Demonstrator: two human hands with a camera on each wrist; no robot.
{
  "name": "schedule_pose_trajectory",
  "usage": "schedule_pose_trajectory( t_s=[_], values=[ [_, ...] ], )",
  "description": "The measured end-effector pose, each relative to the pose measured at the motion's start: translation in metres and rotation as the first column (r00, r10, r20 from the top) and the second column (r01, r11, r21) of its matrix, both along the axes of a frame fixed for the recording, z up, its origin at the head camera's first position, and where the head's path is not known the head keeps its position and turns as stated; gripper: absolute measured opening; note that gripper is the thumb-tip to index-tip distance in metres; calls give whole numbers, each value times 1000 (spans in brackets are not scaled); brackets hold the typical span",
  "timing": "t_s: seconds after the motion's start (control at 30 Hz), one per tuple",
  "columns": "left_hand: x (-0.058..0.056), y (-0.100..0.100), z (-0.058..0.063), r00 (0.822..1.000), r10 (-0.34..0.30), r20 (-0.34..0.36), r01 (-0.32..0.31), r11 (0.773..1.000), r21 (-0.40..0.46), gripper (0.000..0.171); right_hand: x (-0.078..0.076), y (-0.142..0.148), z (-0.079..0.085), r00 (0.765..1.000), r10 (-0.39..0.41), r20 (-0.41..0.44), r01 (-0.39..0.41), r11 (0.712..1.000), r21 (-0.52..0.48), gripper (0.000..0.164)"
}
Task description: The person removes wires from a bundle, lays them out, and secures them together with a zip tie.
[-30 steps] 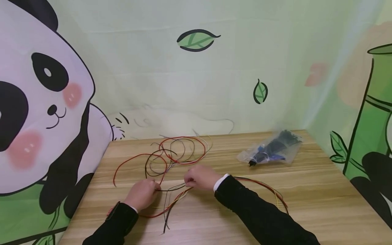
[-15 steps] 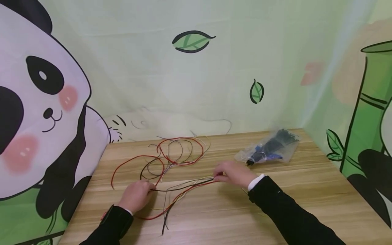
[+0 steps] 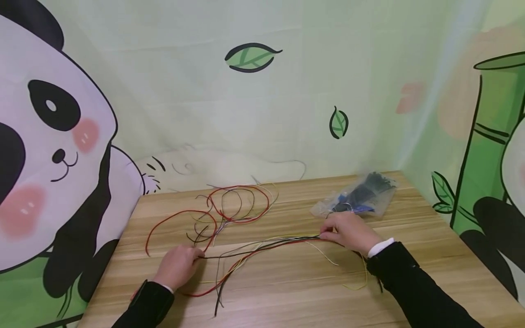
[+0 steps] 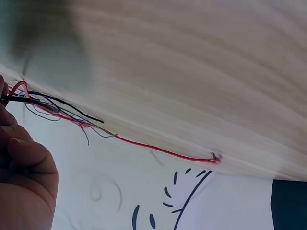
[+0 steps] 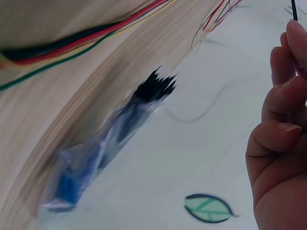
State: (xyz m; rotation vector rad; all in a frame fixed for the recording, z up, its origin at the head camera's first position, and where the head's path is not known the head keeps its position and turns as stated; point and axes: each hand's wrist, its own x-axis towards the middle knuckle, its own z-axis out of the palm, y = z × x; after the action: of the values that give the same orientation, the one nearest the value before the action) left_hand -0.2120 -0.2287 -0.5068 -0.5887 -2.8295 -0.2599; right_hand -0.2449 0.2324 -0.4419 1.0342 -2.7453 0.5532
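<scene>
At the left of the table in the head view, my left hand (image 3: 177,266) pinches a thin black wire (image 3: 223,257) between thumb and fingertips. My right hand (image 3: 348,231) pinches the same wire, or one beside it, farther right, so it runs fairly straight between the hands. Below it lies a bundle of red, black, yellow and grey wires (image 3: 229,272), which passes under the right hand. Behind the left hand are loose coils of red, yellow and dark wire (image 3: 268,200). The left wrist view shows a red wire (image 4: 153,147) stretching along the table.
A clear plastic bag (image 3: 379,200) with black strips and blue pieces lies just behind the right hand. Loose yellow wire ends (image 3: 361,287) spread on the wooden table (image 3: 287,291) near the right sleeve. A printed cloth backdrop (image 3: 197,105) stands behind the table.
My right hand has moved well to the right, drawing the black wire out. The black loop behind my left hand has shrunk to short ends. My left hand has hardly moved.
</scene>
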Motion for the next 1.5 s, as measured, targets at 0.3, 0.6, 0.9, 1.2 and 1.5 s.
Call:
schedule_pose_trajectory(
  t_s=[0.3,0.6,0.9,1.2,1.5],
  values=[
    [6,-8,-5,1000,21,-2,-21,1000,13,13,5,30,-3,997,-65,41,65,998,-16,5],
    [9,-16,-9,999,28,-31,-28,1000,6,14,6,51,-4,987,-146,66,148,989,-22,7],
    [14,-12,-1,998,56,2,-56,998,-13,8,12,64,0,962,-264,64,267,963,-45,4],
    [22,-2,6,994,7,105,-3,999,-33,6,17,75,3,930,-357,89,366,925,-104,7],
    [26,12,6,989,28,147,-21,998,-52,9,19,66,3,917,-382,115,399,890,-221,5]
  ],
)
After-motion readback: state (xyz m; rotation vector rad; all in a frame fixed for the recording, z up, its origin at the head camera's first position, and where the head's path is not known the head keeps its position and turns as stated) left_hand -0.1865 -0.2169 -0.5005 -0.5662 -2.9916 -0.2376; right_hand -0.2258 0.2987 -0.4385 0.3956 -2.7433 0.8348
